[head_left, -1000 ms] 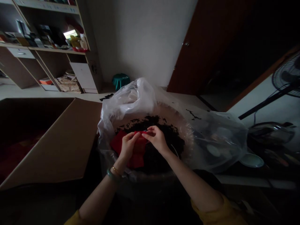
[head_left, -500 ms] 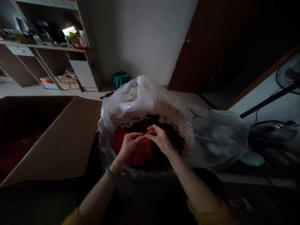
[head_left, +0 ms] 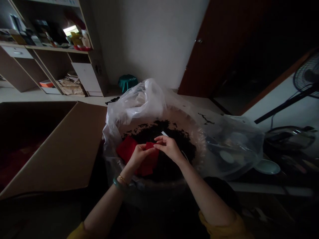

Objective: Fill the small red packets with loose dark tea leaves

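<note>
We see the left hand (head_left: 139, 156) pinching a flat red paper-like piece (head_left: 149, 162) over dark crumbled leaves (head_left: 171, 169) in a round beige basin lined with clear plastic (head_left: 132, 125). The right-hand fingers (head_left: 161, 141) are narrow, holding we cannot tell what. A loose pinch could drop the piece into the leaves.

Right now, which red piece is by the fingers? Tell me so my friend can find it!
Find the big clear plastic bag with dark crumbly stuff inside. Over that stuff, look under the left hand. The red piece there sits right beneath the fingers, while the other red piece lies farther left.
</note>
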Action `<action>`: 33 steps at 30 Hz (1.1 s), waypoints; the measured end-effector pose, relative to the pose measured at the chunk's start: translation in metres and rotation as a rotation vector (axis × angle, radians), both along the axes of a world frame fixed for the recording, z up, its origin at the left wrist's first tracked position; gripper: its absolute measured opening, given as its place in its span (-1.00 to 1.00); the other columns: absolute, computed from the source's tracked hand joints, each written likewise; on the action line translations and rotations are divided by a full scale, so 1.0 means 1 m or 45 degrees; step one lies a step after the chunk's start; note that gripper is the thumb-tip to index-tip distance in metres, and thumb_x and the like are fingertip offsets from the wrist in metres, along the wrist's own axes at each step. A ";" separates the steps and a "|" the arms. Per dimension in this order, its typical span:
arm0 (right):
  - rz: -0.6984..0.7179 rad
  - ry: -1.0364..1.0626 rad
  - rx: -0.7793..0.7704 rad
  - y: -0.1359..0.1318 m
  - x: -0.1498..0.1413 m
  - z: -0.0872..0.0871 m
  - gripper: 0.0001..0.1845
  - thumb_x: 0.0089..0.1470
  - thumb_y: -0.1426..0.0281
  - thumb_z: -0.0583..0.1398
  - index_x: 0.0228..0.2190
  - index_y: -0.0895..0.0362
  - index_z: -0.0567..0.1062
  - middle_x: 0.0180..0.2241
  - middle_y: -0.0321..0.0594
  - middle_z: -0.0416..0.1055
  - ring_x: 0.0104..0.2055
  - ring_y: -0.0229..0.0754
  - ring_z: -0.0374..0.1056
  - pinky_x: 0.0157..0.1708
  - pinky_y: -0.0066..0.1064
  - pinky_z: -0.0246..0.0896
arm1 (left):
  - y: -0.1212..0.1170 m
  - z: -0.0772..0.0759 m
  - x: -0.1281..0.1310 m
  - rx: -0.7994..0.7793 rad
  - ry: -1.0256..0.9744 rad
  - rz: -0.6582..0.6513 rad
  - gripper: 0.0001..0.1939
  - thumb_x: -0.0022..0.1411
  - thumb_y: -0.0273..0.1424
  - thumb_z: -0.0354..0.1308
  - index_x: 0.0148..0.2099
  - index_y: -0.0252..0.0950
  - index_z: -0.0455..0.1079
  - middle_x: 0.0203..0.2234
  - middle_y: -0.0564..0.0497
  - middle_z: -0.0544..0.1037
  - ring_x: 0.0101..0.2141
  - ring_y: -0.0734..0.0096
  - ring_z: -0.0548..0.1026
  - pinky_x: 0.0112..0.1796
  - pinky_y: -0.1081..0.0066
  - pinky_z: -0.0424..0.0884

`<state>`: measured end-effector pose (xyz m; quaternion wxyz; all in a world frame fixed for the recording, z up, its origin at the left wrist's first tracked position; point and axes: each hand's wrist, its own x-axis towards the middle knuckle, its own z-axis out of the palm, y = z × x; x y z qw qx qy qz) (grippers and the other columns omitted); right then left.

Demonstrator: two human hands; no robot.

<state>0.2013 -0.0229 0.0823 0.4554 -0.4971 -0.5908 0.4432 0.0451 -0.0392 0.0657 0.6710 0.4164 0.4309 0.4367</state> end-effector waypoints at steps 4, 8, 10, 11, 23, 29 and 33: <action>-0.017 -0.111 0.054 -0.005 -0.003 -0.001 -0.84 -0.20 0.28 0.32 -0.53 0.12 0.57 -0.50 -0.25 0.55 -0.42 -0.16 0.45 -0.34 -0.36 0.35 | 0.000 -0.002 0.004 0.046 0.032 0.025 -0.56 -0.29 -0.22 0.45 -0.38 -0.40 0.47 -0.58 0.04 0.54 -0.59 0.51 0.43 -0.54 0.53 0.30; -0.110 -0.178 0.154 -0.003 0.005 -0.012 -0.81 -0.09 0.24 0.27 -0.47 0.10 0.59 -0.44 -0.21 0.57 -0.37 -0.13 0.47 -0.31 -0.36 0.37 | 0.001 -0.007 0.011 0.036 0.089 0.104 -0.57 -0.37 -0.30 0.47 -0.42 -0.39 0.43 -0.58 0.06 0.54 -0.58 0.50 0.44 -0.53 0.54 0.32; -0.191 -0.267 0.221 0.007 0.022 -0.021 -0.76 -0.01 0.23 0.22 -0.34 0.08 0.60 -0.33 -0.18 0.58 -0.30 -0.12 0.48 -0.25 -0.32 0.37 | 0.002 -0.009 0.012 -0.016 0.118 0.120 -0.58 -0.36 -0.30 0.46 -0.43 -0.39 0.43 -0.60 0.04 0.54 -0.60 0.48 0.45 -0.55 0.52 0.33; -0.249 -0.341 0.267 0.014 0.033 -0.027 -0.72 0.01 0.24 0.21 -0.24 0.08 0.58 -0.25 -0.16 0.57 -0.25 -0.11 0.48 -0.22 -0.30 0.37 | 0.003 -0.010 0.012 -0.035 0.125 0.129 -0.58 -0.35 -0.29 0.46 -0.42 -0.39 0.43 -0.60 0.03 0.54 -0.60 0.46 0.46 -0.55 0.51 0.34; -0.180 -0.896 0.118 0.055 0.078 -0.065 -0.48 -0.15 0.30 0.35 -0.09 0.19 0.50 -0.11 0.03 0.49 -0.06 0.06 0.41 -0.03 -0.12 0.26 | 0.009 -0.010 0.007 0.006 0.144 0.168 -0.62 -0.33 -0.31 0.45 -0.43 -0.39 0.44 -0.60 0.02 0.55 -0.60 0.45 0.46 -0.53 0.50 0.35; 0.098 -0.607 0.304 0.031 0.066 -0.014 -0.49 -0.09 0.25 0.32 -0.06 0.11 0.49 -0.09 -0.12 0.46 -0.07 -0.08 0.39 -0.05 -0.26 0.27 | 0.011 -0.011 0.007 0.054 0.172 0.164 -0.62 -0.33 -0.33 0.44 -0.42 -0.40 0.46 -0.60 0.04 0.55 -0.61 0.47 0.44 -0.55 0.51 0.32; 0.326 -0.722 0.315 0.012 0.042 0.017 -0.54 -0.13 0.27 0.35 -0.13 0.09 0.54 -0.22 -0.16 0.49 -0.19 -0.11 0.42 -0.14 -0.29 0.29 | 0.008 -0.007 0.011 0.179 0.154 0.117 -0.66 -0.28 -0.33 0.42 -0.39 -0.39 0.50 -0.54 0.03 0.58 -0.54 0.44 0.47 -0.51 0.52 0.33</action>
